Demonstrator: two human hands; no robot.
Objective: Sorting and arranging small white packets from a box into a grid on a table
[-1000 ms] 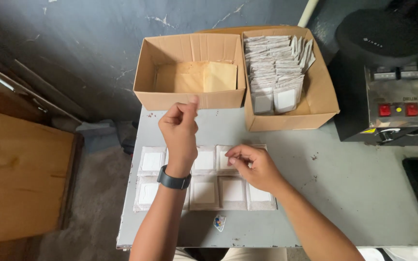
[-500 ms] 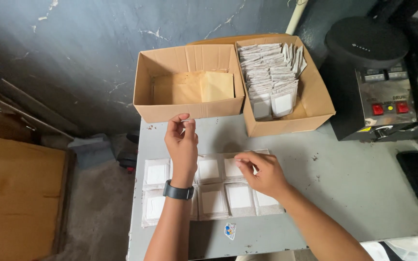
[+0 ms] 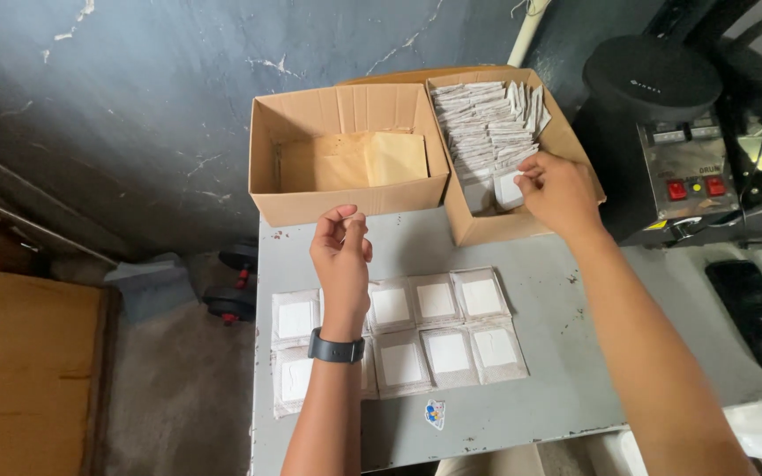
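Several flat white packets (image 3: 437, 301) lie in two rows on the grey table (image 3: 557, 388). My left hand (image 3: 340, 256) hovers over the left end of the rows, fingers curled together with nothing in them; a dark watch is on its wrist. My right hand (image 3: 559, 189) reaches into the right cardboard box (image 3: 487, 227) and pinches a white packet (image 3: 508, 188) at the front of a stack of packets (image 3: 487, 132). The left cardboard box (image 3: 346, 204) holds only tan paper sheets (image 3: 372, 159).
A black machine with red buttons (image 3: 685, 172) stands right of the boxes. A dark flat device (image 3: 756, 313) lies at the table's right. A small sticker (image 3: 435, 412) marks the front edge. A dumbbell (image 3: 233, 282) and a wooden board (image 3: 19, 379) are on the floor at left.
My right hand has left the packet rows and moved up and right into the right box, closing on a packet. My left hand stayed above the rows, fingers curling in.
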